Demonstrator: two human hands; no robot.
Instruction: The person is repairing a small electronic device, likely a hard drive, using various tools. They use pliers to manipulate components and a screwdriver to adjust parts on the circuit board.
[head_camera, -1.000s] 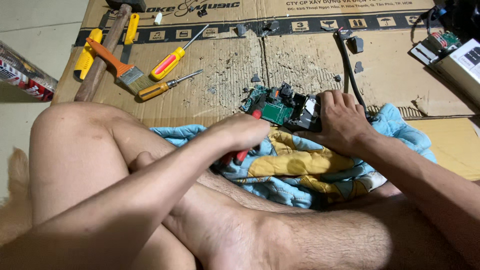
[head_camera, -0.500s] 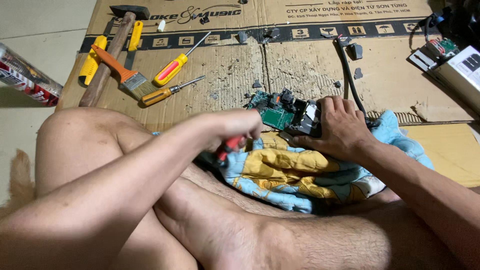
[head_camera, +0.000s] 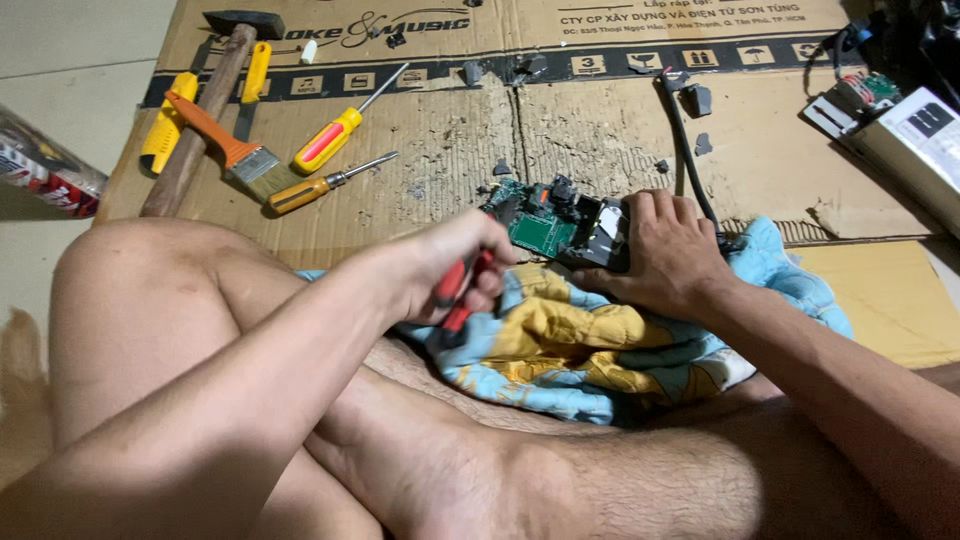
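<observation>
Left hand (head_camera: 455, 268) clenched on red-handled tool (head_camera: 455, 300); right hand (head_camera: 665, 250) grasping circuit board (head_camera: 560, 225) (green).

Your left hand (head_camera: 455, 270) is wrapped around a red-handled tool (head_camera: 456, 296); only the red grip shows, poking out between and below your curled fingers, tilted up toward the board, its tip hidden. Just beyond that hand, pinned under the fingers of your right hand (head_camera: 665, 250), sits a green circuit board (head_camera: 545, 228) with black components bunched along its far edge and a grey block at the end nearest your right hand. It lies tilted.
</observation>
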